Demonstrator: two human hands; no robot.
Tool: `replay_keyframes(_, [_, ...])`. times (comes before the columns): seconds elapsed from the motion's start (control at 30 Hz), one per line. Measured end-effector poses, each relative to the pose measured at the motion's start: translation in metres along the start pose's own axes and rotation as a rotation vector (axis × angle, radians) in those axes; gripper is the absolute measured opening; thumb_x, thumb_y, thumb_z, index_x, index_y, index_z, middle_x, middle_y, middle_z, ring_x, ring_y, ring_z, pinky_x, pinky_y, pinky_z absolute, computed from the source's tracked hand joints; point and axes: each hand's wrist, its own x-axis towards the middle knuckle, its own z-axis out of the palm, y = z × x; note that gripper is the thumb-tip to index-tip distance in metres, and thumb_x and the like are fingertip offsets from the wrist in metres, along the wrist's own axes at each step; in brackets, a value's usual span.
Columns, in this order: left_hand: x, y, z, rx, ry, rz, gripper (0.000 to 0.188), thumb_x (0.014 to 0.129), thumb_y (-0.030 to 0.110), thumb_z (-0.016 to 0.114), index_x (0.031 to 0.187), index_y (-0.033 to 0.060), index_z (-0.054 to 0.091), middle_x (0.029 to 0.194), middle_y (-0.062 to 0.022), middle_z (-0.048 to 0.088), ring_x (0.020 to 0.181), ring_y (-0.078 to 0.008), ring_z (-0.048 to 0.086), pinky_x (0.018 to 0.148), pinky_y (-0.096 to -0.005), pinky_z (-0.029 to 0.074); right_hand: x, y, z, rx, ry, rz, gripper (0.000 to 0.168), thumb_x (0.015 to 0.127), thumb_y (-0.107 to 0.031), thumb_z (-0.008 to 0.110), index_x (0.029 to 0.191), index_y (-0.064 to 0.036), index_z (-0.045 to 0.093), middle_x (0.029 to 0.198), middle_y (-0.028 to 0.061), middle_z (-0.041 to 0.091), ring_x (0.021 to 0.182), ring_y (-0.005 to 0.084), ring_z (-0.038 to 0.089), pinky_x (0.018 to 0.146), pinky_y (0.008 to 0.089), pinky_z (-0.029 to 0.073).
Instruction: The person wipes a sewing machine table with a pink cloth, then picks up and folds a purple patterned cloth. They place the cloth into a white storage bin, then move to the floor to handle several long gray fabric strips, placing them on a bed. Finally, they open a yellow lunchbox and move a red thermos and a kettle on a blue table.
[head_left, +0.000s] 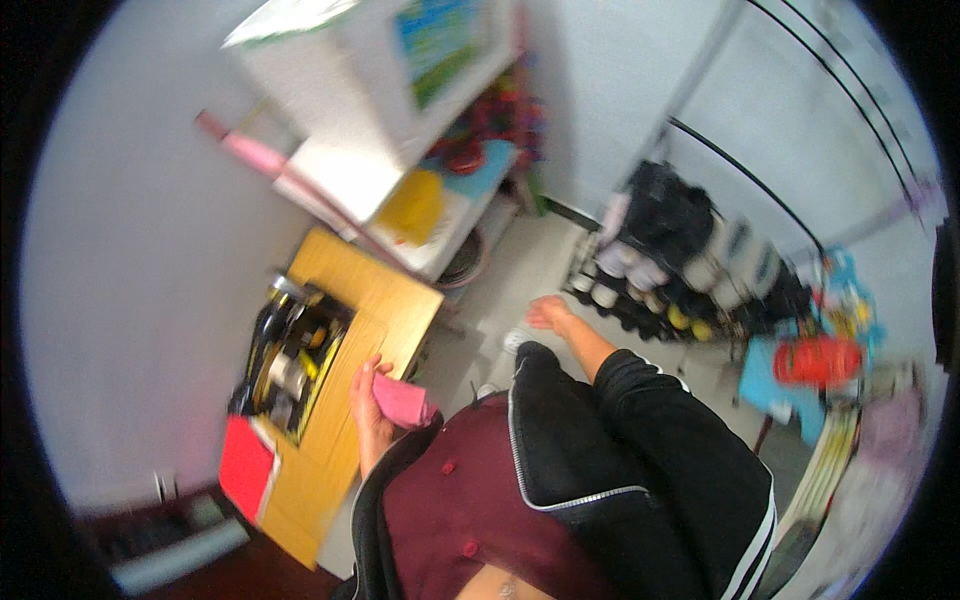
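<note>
My left hand (369, 401) has its fingers closed around a folded pink cloth (403, 400), beside the front edge of a yellow wooden table (349, 390). In the tabletop is a recessed tray area (300, 375) with a dark bottle-like object (271, 322) and several small items, too blurred to name. My right hand (551, 313) hangs over the floor with nothing in it, its fingers loosely extended. A red flat object (246, 461) lies at the table's near left corner.
Beyond the table stands a shelf unit (431, 262) bearing a large white box (322, 90) and a yellow item (412, 206). A shoe rack (637, 300) with several shoes is against the far wall. At right, a red object (817, 361) rests on a blue-topped stool or small table (780, 394).
</note>
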Motion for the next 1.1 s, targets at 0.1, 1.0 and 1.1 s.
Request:
replay_keyframes(0.1, [0.02,-0.017,-0.006,0.024,-0.146,-0.169,0.031,0.082,0.028,0.057,0.1,0.0033,0.057,0.083,-0.0072,0.058,0.074,-0.0142,0.053,0.064,-0.0267,0.044,-0.044,0.059,-0.007,0.116,0.077,-0.016,0.026,0.085,-0.017,0.048,0.103,0.0,0.052,0.092,0.0167,0.059,0.079,0.0276,0.061,0.068,0.038,0.053])
replay_keyframes(1.0, [0.031,-0.078,0.146,0.294,-0.738,-0.438,0.024,0.085,0.024,0.052,0.094,0.002,0.057,0.08,-0.0069,0.057,0.071,-0.0168,0.054,0.063,-0.0293,0.046,-0.181,0.218,-0.186,0.71,0.622,-0.253,0.03,0.081,-0.019,0.055,0.105,-0.001,0.051,0.091,0.0172,0.059,0.077,0.0293,0.061,0.065,0.04,0.052])
replay_keyframes(1.1, [0.033,-0.105,0.164,0.292,-0.759,-0.425,0.025,0.085,0.024,0.053,0.095,0.0019,0.057,0.081,-0.0069,0.056,0.071,-0.017,0.054,0.063,-0.0297,0.046,-0.197,0.204,-0.283,0.399,1.066,-0.194,0.027,0.076,-0.015,0.059,0.096,0.001,0.053,0.079,0.0165,0.06,0.066,0.0286,0.061,0.056,0.0398,0.051])
